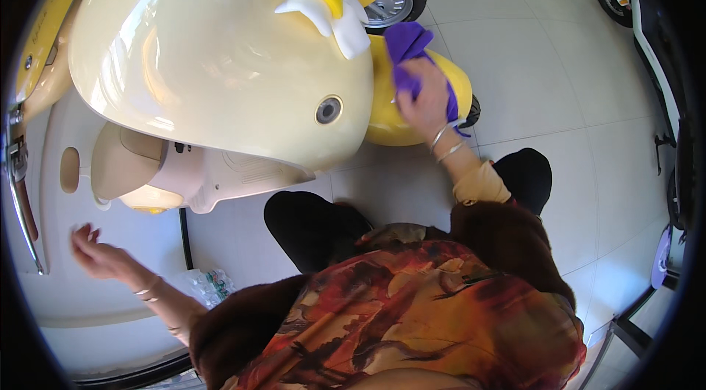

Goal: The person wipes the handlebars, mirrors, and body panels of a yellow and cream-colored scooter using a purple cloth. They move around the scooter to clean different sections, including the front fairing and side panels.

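A purple cloth (407, 42) is bunched under my right hand (423, 93), which presses it on the yellow front fender (389, 122) of a cream scooter-like vehicle. The hand is slightly blurred, and a bangle circles its wrist. To the left of the fender bulges the glossy cream body (231, 64), with a small round lamp or sensor (329, 110) and a white and yellow bow-like ornament (331, 4). My left hand (99, 252) hangs in the air at the lower left, fingers loosely curled, with nothing seen in it.
A silver-rimmed wheel (391, 4) shows behind the fender. The vehicle's beige seat (129, 161) and footboard (253, 166) lie at left. Wrapped plastic bottles (212, 285) stand on the tiled floor near my left forearm. Another two-wheeler (653, 59) stands at the far right.
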A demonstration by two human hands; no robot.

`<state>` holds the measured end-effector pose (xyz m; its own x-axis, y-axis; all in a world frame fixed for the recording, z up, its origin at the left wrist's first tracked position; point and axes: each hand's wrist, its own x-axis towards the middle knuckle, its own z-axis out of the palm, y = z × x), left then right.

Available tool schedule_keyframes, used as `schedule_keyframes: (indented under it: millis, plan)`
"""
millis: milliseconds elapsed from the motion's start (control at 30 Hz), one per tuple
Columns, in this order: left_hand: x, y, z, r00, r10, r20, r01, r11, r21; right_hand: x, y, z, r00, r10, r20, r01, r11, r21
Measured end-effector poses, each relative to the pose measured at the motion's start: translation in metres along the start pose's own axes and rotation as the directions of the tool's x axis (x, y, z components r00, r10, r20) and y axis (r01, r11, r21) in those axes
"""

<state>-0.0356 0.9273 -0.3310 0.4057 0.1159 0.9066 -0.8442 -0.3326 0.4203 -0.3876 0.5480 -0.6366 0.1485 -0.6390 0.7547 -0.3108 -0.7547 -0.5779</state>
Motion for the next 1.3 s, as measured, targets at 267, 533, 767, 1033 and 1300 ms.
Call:
schedule_keyframes:
  millis: [267,533,767,1033,1300]
  plan:
    - [-0.078,0.154,0.101,0.449,0.831,0.328,-0.836,0.52,-0.172,0.094,0.038,0.038,0.816,0.366,0.448,-0.376,0.924,-0.068]
    - [-0.068,0.188,0.143,0.451,0.87,0.197,-0.81,0.492,-0.319,0.057,0.033,-0.009,0.776,0.592,0.219,-0.587,0.804,-0.093]
    - [-0.059,0.173,0.142,0.359,0.906,0.222,-0.865,0.413,-0.286,0.104,0.037,0.053,0.811,0.31,0.496,-0.512,0.785,0.348]
    - [-0.061,0.159,0.143,0.42,0.87,0.258,-0.807,0.488,-0.333,0.144,0.125,0.15,0.438,0.299,0.848,-0.546,0.837,-0.014]
    - [-0.054,0.16,0.145,0.408,0.88,0.243,-0.811,0.472,-0.347,0.11,0.21,0.081,0.296,0.537,0.79,-0.369,0.827,-0.424]
